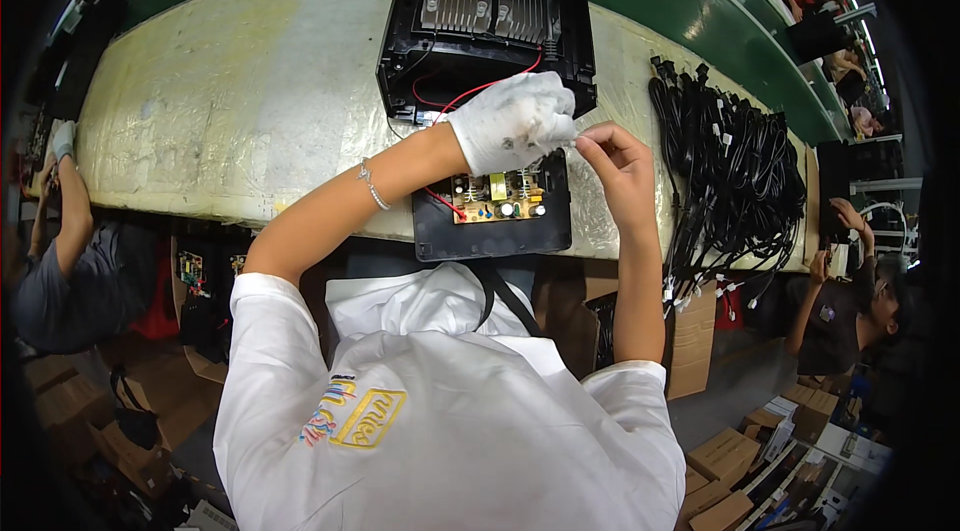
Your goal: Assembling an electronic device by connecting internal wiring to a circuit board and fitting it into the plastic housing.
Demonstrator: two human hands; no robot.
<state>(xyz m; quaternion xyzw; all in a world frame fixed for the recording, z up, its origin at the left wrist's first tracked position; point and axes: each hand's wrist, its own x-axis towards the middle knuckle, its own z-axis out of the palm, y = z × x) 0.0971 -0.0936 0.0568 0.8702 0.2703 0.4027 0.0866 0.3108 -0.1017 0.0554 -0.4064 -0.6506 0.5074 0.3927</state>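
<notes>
Circuit board (486, 205) on a black panel (440, 245), worktop's (230, 101) near edge; gloved left hand (515, 123) curled, right hand (622, 169) half-curled, any grip unclear.

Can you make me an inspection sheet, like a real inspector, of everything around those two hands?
Surface: long, pale workbench under shiny, wrinkled clear film.
Job's things: tan circuit board on a flat black plastic panel; behind it, a black plastic housing with silver finned metal.
Clutter: brown cardboard boxes at lower right.
Hands: left hand in a white fabric glove, right hand bare; fingertips close together, anything between them too small to tell.
Cables: thin red wire by the glove; heap of black cables with white connectors at right.
Surroundings: green panel behind the bench; other people at both sides.
</notes>
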